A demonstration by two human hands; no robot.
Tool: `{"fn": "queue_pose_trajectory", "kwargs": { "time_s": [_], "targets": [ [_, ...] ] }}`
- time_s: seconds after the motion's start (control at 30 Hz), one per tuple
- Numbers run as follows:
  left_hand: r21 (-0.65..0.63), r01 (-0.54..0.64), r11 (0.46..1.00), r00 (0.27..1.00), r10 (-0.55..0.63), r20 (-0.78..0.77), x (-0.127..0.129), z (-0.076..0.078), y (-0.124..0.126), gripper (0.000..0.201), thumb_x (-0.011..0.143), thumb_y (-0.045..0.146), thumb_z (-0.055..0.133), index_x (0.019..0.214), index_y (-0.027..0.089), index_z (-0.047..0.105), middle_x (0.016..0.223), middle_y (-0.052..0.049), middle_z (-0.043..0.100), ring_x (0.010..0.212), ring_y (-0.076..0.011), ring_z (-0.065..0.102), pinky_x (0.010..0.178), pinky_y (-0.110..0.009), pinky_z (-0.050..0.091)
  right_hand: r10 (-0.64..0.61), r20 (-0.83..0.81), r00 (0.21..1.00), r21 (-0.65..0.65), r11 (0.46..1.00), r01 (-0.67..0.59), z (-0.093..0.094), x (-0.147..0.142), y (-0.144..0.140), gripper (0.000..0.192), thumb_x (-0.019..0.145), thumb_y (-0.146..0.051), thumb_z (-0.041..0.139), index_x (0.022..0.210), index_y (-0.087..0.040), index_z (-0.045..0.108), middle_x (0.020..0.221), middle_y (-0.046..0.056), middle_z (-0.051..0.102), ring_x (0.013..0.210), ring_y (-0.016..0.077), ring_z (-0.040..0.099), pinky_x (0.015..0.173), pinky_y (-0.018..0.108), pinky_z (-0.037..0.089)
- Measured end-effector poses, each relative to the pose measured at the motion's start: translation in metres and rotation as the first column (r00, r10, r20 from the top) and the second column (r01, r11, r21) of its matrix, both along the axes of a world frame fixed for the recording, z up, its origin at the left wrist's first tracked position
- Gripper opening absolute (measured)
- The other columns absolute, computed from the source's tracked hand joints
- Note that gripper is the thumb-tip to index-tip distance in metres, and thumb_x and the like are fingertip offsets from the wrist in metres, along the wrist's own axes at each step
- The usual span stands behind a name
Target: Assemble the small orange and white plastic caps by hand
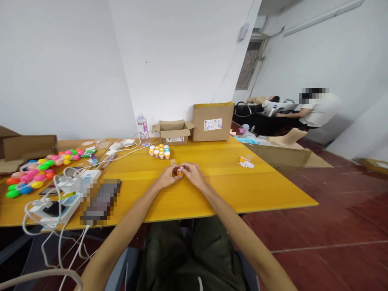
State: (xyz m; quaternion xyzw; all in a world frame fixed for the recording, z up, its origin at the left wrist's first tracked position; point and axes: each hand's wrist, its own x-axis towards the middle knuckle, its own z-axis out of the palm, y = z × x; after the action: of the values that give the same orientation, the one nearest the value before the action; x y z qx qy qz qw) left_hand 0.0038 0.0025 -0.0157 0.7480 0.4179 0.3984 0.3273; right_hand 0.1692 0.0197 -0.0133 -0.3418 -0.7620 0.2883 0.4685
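Both hands meet over the middle of the table (224,190) around a small orange-and-white piece (180,172). My left hand (169,176) has its fingers curled round the left side of it. From the other side, my right hand (193,173) closes its thumb and fingers on the same piece. Fingers cover much of it, so its exact kind cannot be made out. Just beyond the hands stands a cluster of small white pieces (161,154) with orange, white and teal round tops. Farther right lies a little heap of white and orange parts (246,163).
At the back stand an open small carton (174,133), a larger cardboard box (212,123) and a water bottle (143,130). Left are colourful balls (33,173), a power strip (68,202) with tangled cables and a phone (101,201). Another person (318,109) sits far right.
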Motion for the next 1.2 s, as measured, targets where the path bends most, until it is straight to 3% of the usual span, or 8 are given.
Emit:
{"fn": "queue_pose_trajectory", "kwargs": {
  "time_s": [0.3,1.2],
  "targets": [
    [-0.023,0.006,1.0,0.999,-0.006,0.04,-0.0005,-0.0023,0.0018,0.033,0.072,0.037,0.073,0.096,0.016,0.062,0.088,-0.004,0.068,0.078,-0.0162,0.063,0.076,-0.03,0.052,-0.019,0.133,0.991,0.141,0.99,0.0,0.0005,0.0035,-0.0011,0.018,0.086,-0.02,0.057,0.087,-0.024,0.075,0.087,0.005,0.075,0.08,0.0206,0.067,0.075,0.031,0.051],
    [-0.031,0.034,0.999,0.998,-0.033,0.049,-0.0014,-0.0033,0.0038,0.028,0.072,0.034,0.072,0.091,0.016,0.063,0.081,-0.002,0.066,0.077,-0.0166,0.063,0.075,-0.03,0.052,0.065,0.1,0.993,0.167,0.983,-0.081,0.0017,0.0038,-0.0025,0.013,0.085,-0.018,0.058,0.077,-0.022,0.067,0.077,0.002,0.07,0.073,0.0169,0.063,0.07,0.026,0.048]
  ]
}}
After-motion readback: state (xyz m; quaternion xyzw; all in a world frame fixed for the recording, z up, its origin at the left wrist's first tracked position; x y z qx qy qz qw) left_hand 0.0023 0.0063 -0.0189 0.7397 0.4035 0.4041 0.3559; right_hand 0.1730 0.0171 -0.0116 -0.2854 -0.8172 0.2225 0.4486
